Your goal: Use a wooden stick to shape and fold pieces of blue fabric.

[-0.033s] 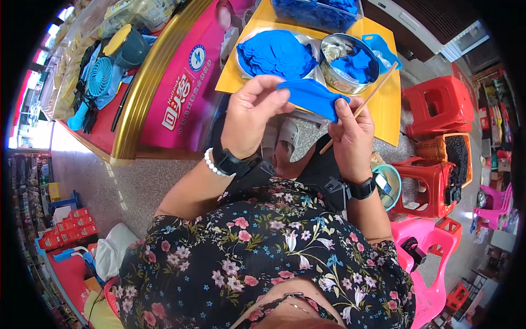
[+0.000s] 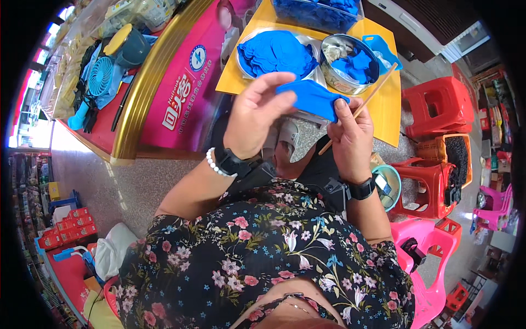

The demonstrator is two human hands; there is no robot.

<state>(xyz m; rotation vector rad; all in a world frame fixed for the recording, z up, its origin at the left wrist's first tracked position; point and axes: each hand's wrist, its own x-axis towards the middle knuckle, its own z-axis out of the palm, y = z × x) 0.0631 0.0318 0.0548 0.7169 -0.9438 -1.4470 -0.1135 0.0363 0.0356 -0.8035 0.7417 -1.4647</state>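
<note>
Wearing a black floral shirt (image 2: 263,247), we sit with both forearms stretched forward, a white bead bracelet (image 2: 211,162) and a dark band on our left wrist and another dark band on our right. A pink chair (image 2: 435,288) stands close by on our right side, and beyond it a pale green bin (image 2: 396,181) sits on the floor near our right wrist.

Our right hand (image 2: 352,137) is closed, pinching one end of a blue fabric piece (image 2: 315,97) under the thumb and gripping a thin wooden stick (image 2: 377,89) that slants up to the right. Our left hand (image 2: 249,120) is loosened, thumb and forefinger spread apart at the fabric's other end; we cannot tell whether a finger touches it. The piece stretches between our two hands, above the near edge of a yellow table (image 2: 390,118).

On that table we see a round dish (image 2: 238,57) heaped with flat blue pieces (image 2: 276,52), and just beside it a round tin (image 2: 348,86) with more blue scraps inside. A blue basket (image 2: 375,42) touches the tin's far side, and farthest off stands a clear box (image 2: 307,22) filled with blue pieces.
</note>
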